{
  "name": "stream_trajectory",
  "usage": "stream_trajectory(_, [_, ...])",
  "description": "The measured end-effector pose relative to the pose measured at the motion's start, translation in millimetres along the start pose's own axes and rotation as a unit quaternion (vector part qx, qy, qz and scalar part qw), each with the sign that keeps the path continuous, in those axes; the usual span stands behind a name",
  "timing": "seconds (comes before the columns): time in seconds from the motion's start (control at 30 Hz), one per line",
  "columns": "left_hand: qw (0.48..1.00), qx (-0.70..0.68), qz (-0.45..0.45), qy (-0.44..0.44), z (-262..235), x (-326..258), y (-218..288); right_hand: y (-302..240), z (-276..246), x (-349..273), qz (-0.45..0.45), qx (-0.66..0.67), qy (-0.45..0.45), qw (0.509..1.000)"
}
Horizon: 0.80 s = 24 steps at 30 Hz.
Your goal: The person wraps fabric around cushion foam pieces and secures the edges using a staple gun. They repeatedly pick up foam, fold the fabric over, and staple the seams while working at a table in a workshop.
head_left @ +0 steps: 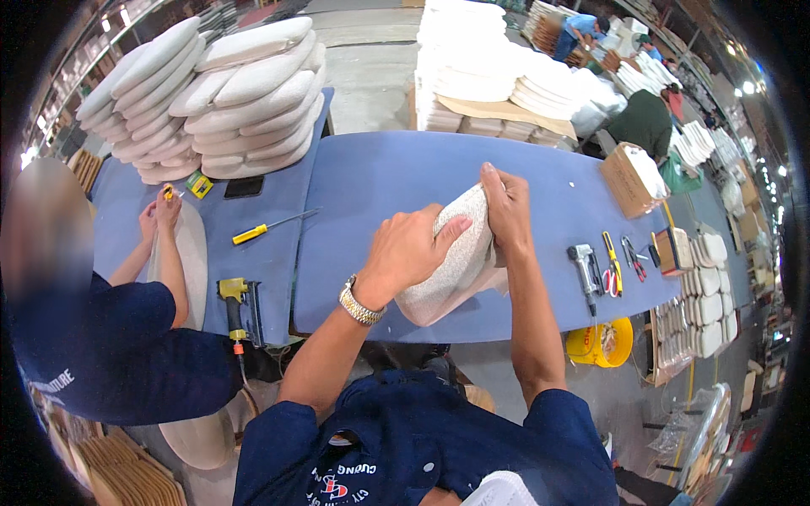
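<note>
A pale, speckled fabric-covered seat pad [460, 253] stands tilted on its edge at the near rim of the blue worktop [380, 177], just in front of the person. The left hand [407, 250] clasps its near face, fingers pressed over the fabric, a metal wristwatch [359, 304] on the wrist. The right hand [506, 207] grasps the upper edge, fingers curled over the top. Both grips are clenched on the pad.

The step in hand looks like pulling and smoothing the cover tight over the cushion's edge. The next move probably calls for keeping the fabric taut with one hand while the other reaches for a fastening tool.

To the right on the worktop lie a grey staple gun [584, 268] and yellow-handled pliers [612, 263]. To the left lie a yellow screwdriver [270, 226] and another staple gun [236, 308]. A co-worker's hands [162, 215] work on a round pad, and stacks of white cushions [224, 97] sit behind.
</note>
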<state>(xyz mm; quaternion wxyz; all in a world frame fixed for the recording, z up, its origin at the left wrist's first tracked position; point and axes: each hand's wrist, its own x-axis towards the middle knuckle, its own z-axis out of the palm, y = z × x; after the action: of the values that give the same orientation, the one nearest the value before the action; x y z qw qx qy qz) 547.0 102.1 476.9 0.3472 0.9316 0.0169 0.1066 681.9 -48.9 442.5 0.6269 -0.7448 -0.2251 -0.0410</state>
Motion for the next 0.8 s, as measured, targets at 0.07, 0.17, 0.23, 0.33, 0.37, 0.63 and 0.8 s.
stream_trajectory(0.07, [1.0, 0.005, -0.009, -0.018, -3, 0, -5, 2, 9, -1, -0.047, 0.016, 0.008, 0.999])
stream_trajectory(0.17, [0.998, -0.049, 0.011, 0.026, 1, -2, -17, 1, 24, -5, -0.089, 0.041, 0.038, 0.994])
stream_trajectory(0.23, [0.997, -0.069, 0.023, 0.027, 0, 1, -22, 5, 26, -7, -0.121, 0.033, 0.049, 0.991])
stream_trajectory(0.33, [0.994, -0.093, 0.04, 0.033, -5, 2, -33, 9, 27, -4, -0.161, 0.034, 0.023, 0.986])
stream_trajectory(0.37, [0.993, -0.101, 0.045, 0.035, -6, 2, -38, 9, 27, -3, -0.156, 0.061, 0.004, 0.986])
stream_trajectory(0.63, [0.99, -0.143, -0.009, -0.007, -31, -18, -75, -12, 37, 6, -0.005, -0.001, -0.22, 0.976])
stream_trajectory(0.8, [0.99, -0.138, 0.025, 0.0, -39, -22, -79, 7, 67, -13, -0.147, 0.036, -0.057, 0.987])
